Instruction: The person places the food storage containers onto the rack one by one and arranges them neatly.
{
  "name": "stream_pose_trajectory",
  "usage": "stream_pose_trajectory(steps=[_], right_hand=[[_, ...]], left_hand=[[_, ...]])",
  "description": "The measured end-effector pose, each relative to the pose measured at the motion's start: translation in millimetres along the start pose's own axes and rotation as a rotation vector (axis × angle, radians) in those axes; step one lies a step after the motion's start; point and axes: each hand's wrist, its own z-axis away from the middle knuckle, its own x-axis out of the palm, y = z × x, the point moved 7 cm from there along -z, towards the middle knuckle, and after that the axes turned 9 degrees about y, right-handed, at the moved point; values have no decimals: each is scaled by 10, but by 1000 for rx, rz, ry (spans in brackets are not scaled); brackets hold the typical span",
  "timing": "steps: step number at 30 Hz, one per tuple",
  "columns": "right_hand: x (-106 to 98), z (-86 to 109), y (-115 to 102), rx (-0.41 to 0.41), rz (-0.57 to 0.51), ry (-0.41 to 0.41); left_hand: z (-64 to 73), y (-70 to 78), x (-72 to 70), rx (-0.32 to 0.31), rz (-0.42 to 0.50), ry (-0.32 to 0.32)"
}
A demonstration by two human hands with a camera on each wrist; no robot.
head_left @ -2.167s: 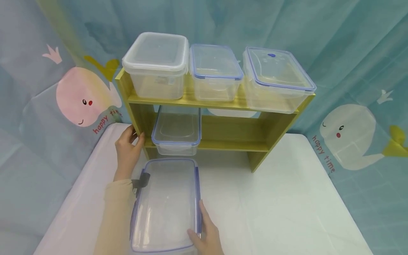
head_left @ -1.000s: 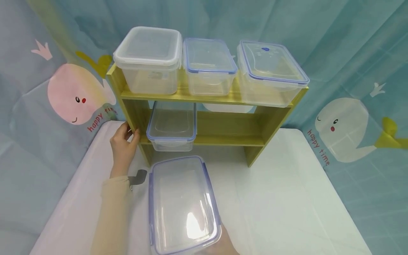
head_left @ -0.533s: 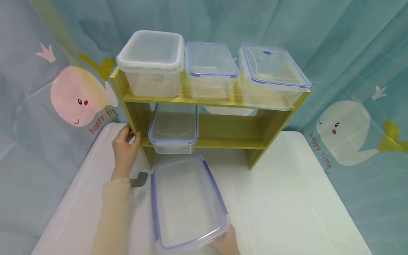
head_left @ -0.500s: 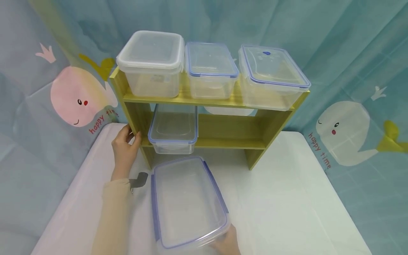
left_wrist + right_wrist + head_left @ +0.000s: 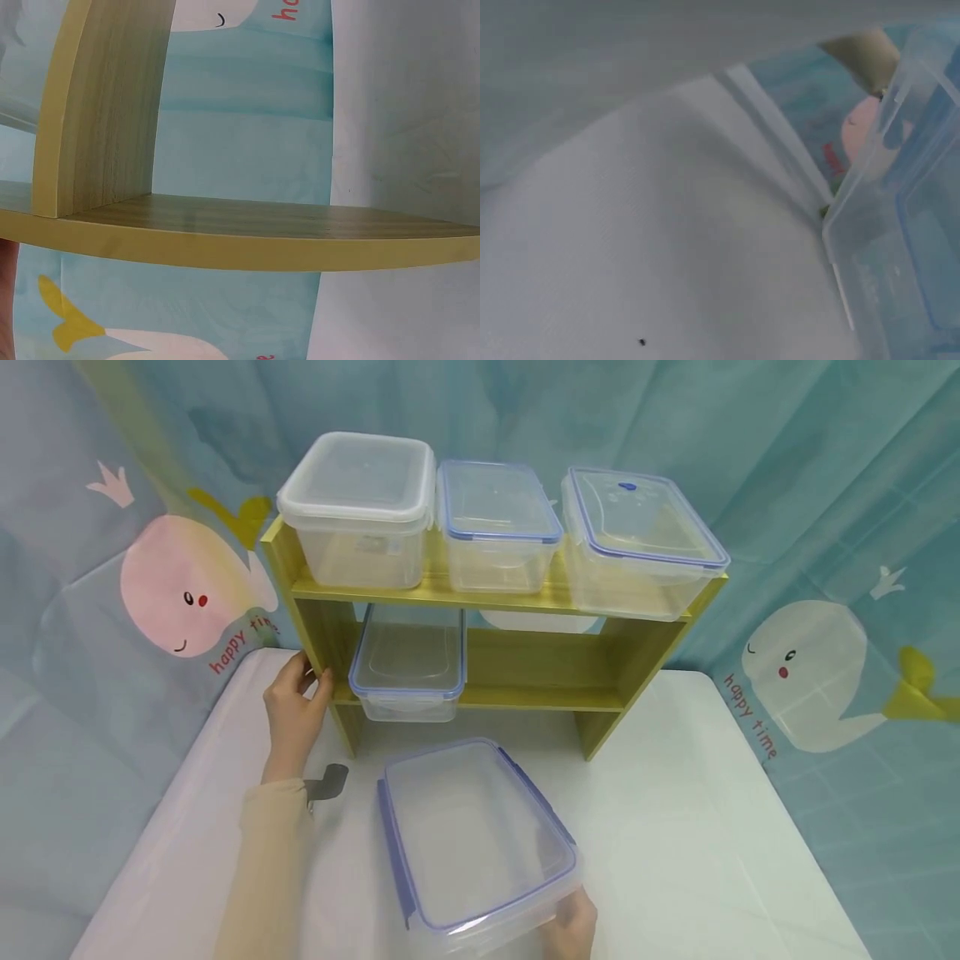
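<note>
A large clear storage container [image 5: 480,835] with a blue-trimmed lid is held at its near right corner by my right hand [image 5: 573,927]. Its far end points slightly left, and its wall [image 5: 866,247] fills the right side of the right wrist view. Some right-hand fingers are hidden behind the container. My left hand [image 5: 294,714] grips the left side panel of the yellow-green wooden shelf [image 5: 547,700], thumb at the front edge. Only a sliver of that hand [image 5: 6,300] appears in the left wrist view, beside a shelf board [image 5: 247,251].
Three lidded containers stand on the top board: a white-lidded one [image 5: 363,518], a smaller blue-rimmed one [image 5: 498,522] and a wide one [image 5: 641,539]. A flat container [image 5: 411,664] overhangs the middle board's front. The white tabletop [image 5: 697,827] meets a printed curtain [image 5: 810,527].
The large container has shifted right and turned, its near end swinging right. My right hand has gone from its right side to its near right corner. The left hand keeps its place on the shelf.
</note>
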Motion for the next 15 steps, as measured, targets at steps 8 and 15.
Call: stream_pose_trajectory(steps=[8,15], right_hand=[[-324,-83,20,416,46,157],[-648,-133,-165,526,64,266]], left_hand=[[11,5,12,-6,18,11],[-1,-9,-16,-16,30,24]])
